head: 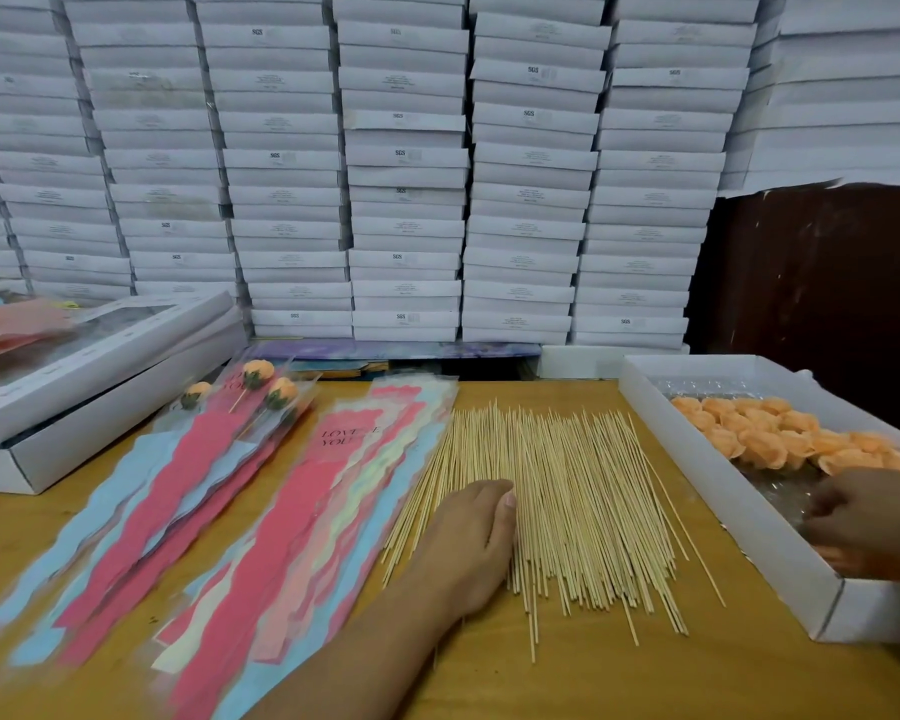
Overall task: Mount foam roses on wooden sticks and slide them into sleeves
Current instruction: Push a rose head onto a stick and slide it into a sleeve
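While the left hand [468, 543] is lying on the near left part of the spread of wooden sticks [567, 506], its fingers [505, 498] are curling lightly down onto them, pressing rather than clearly gripping any single stick. The sticks are fanning out across the middle of the yellow worktop [619, 678], their points running away from the person. To the right of the sticks, a long white tray [718, 491] is sitting at an angle, and the right hand [863, 517] is reaching into its near end; that hand is blurred and partly cut by the frame edge, so I cannot tell whether its fingers are holding anything, though something orange seems to be showing just beneath them. Farther along the tray, peach foam roses [765, 433] are lying packed together. To the left of the sticks, a pile of pink, blue and pale sleeves [333, 506] is overlapping, one reading "LOVE YOU". Left again, and farther back, finished roses on sticks [261, 379] are resting inside sleeves. Beyond those, flat white boxes [89, 376] are lying tilted at the left. Behind the sticks, stacked white cartons [406, 163] are filling the wall.
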Motion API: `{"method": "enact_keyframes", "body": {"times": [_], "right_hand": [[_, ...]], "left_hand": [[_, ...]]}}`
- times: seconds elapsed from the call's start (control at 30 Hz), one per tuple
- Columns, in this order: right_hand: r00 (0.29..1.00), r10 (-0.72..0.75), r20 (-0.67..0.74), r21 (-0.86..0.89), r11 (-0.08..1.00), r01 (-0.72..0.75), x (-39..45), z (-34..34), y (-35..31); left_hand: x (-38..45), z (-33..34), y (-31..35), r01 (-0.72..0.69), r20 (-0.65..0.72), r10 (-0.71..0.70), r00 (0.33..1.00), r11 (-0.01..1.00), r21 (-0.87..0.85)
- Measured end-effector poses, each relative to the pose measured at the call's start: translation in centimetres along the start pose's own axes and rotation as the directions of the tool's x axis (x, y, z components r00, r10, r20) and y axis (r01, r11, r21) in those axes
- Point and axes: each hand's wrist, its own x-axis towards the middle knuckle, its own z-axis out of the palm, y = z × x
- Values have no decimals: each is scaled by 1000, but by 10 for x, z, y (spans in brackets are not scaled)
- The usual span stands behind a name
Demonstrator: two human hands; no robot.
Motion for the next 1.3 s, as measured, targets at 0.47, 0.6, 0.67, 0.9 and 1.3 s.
{"method": "enact_keyframes", "body": {"times": [0.47, 0.6, 0.67, 0.9, 1.3], "right_hand": [[983, -70, 168, -44, 996, 78, 1, -4, 5], [992, -61, 112, -202, 976, 82, 6, 5, 3], [996, -81, 21, -220, 972, 84, 7, 7, 3], [947, -99, -306, 127, 981, 144, -8, -46, -12], [890, -433, -146, 405, 794, 453, -64, 34, -188]], "left_hand": [[2, 0, 0, -6, -2, 6, 1000, 1000, -2], [1, -1, 1, -17, -21, 17, 1000, 1000, -21], [1, -1, 2, -28, -36, 27, 999, 999, -29], [0, -4, 4, -46, -31, 46, 998, 999, -15], [1, -5, 9, -160, 104, 174, 979, 978, -138]]}}
